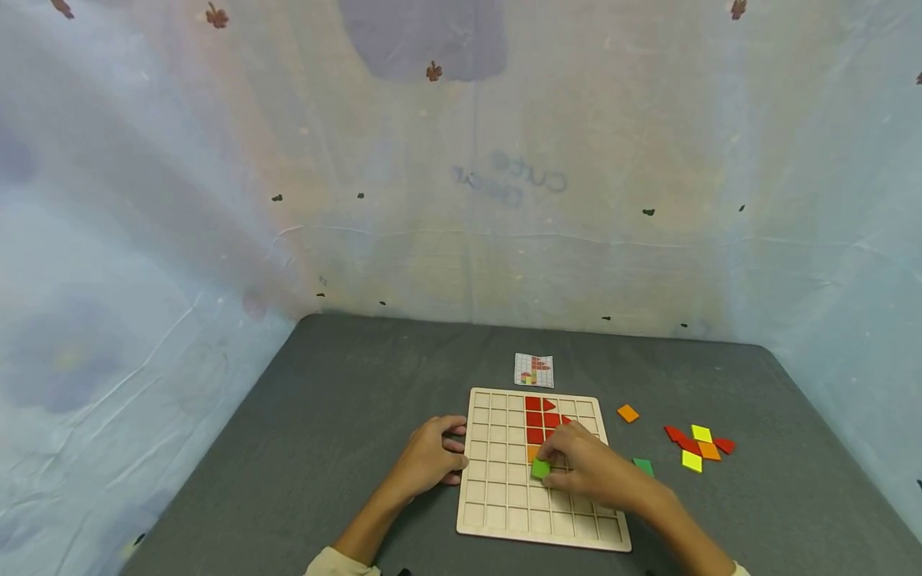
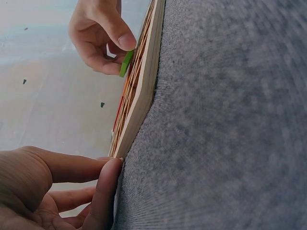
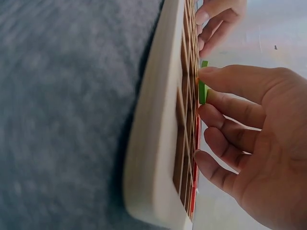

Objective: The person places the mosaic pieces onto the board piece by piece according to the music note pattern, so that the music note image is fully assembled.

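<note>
Head view puts the board (image 1: 497,494) low and right of centre on the grey surface (image 1: 346,384). The right hand (image 1: 594,468) pinches a green square (image 1: 541,469) between thumb and fingertip over the board's middle, just below an orange tile (image 1: 532,454) and red tiles (image 1: 534,419). The left hand (image 1: 425,454) touches the board's left edge, thumb and forefinger apart there. A card (image 1: 534,370) lies just above the board in the frame; toward the right are a yellow tile (image 1: 691,462) and a partly hidden dark green tile (image 1: 643,466).
</note>
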Demonstrator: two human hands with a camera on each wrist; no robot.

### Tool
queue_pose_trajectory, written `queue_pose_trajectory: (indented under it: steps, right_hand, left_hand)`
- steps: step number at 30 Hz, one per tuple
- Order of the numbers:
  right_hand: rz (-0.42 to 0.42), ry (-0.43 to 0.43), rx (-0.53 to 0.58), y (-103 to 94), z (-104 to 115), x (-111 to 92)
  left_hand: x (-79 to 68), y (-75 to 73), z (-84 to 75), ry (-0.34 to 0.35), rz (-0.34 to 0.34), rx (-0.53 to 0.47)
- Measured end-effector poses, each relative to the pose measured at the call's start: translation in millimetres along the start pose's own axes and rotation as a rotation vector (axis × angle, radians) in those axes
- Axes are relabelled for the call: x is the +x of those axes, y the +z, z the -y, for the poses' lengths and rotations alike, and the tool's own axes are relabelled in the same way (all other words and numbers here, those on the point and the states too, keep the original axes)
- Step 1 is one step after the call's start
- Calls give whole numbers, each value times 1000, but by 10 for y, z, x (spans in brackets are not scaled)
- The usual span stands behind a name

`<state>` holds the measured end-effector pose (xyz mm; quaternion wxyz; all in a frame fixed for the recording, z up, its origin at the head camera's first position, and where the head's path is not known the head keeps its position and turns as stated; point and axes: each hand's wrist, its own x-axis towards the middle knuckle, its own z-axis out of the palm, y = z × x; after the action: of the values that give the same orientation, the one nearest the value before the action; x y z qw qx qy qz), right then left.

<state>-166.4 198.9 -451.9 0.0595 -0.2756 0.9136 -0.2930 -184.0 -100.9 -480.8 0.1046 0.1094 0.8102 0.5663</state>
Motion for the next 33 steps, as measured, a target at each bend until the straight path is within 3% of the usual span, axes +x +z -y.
queue_pose_trajectory:
  steps: [33]
  right_hand:
    - [18,4,-6,-3,-25,-36]
  left_hand:
    - [-3,0,3,-1,2,-10]
